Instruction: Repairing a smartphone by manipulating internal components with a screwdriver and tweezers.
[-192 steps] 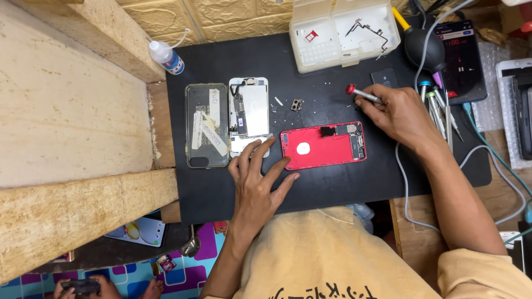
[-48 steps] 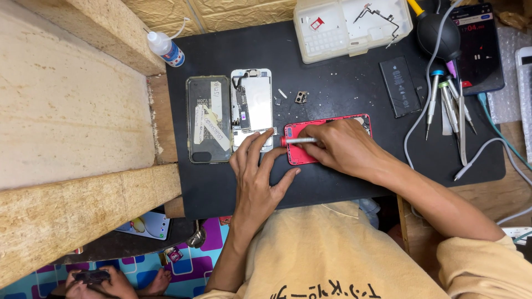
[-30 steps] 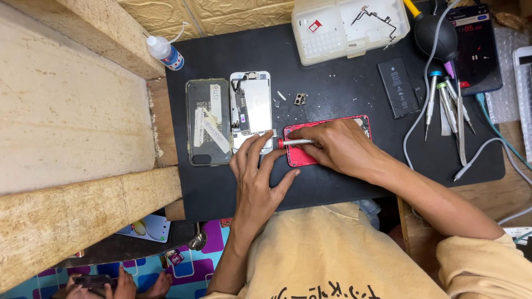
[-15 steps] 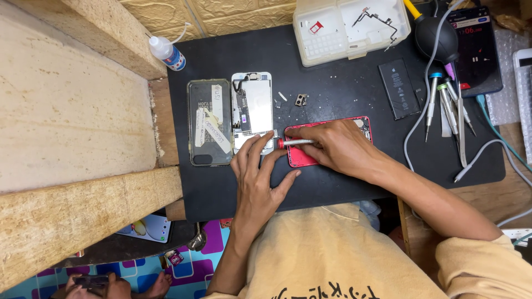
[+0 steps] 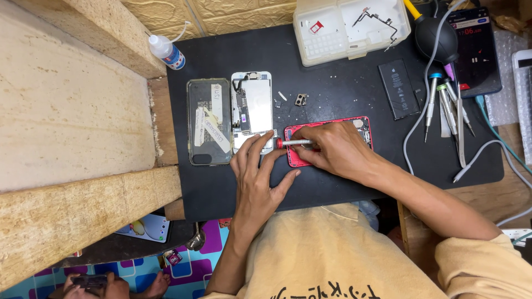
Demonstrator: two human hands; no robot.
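A red phone housing lies on the black work mat, mostly covered by my right hand. That hand grips a small screwdriver with a red collar, lying nearly flat and pointing left over the housing's left end. My left hand rests flat on the mat, fingers spread, fingertips touching the housing's left edge and the lower end of a white phone screen assembly that lies just left of it.
A clear phone case lies beside the screen assembly. A white parts tray, phone battery, black air blower, several screwdrivers and tweezers, and a dark phone sit at the back right. A small bottle stands back left.
Six seconds ago my right hand was out at the right with the screwdriver; it has since come onto the red housing. Over the last second both hands have barely moved.
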